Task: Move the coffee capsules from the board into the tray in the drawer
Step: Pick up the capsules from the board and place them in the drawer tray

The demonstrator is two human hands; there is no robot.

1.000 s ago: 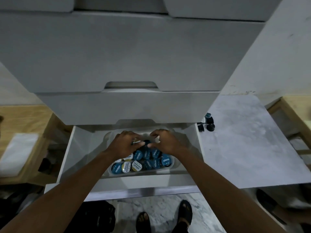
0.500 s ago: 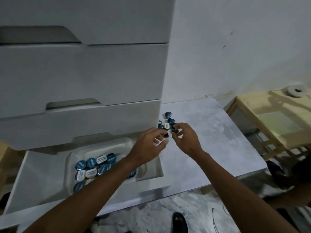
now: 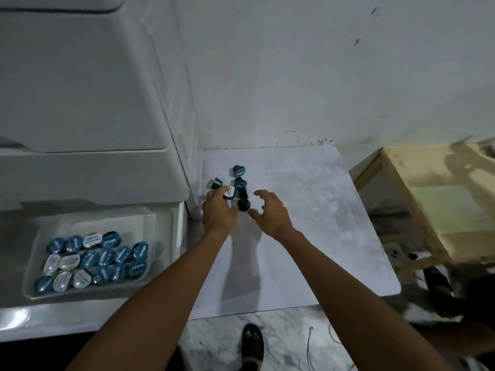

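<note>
Coffee capsules point(image 3: 239, 183): a handful left in a loose bunch at the far left of the board point(image 3: 308, 210), right by the cabinet. Your left hand point(image 3: 218, 211) is over the white-lidded one point(image 3: 229, 192), though I can't tell if it's gripped. Your right hand point(image 3: 269, 212) is spread open, empty, beside the dark one point(image 3: 243, 204). Grab too fast and they'll roll off the edge. The tray point(image 3: 34, 253) in the drawer point(image 3: 16, 322) is already crowded, so dropped ones may bounce out.

Home kitchen-type corner: white drawer unit point(image 3: 88, 103) at 10 o'clock, marble-look board point(image 3: 308, 210) center, coffee capsules in drawer tray point(image 3: 32, 263) at 8, wooden table point(image 3: 434, 199) at 3.
</note>
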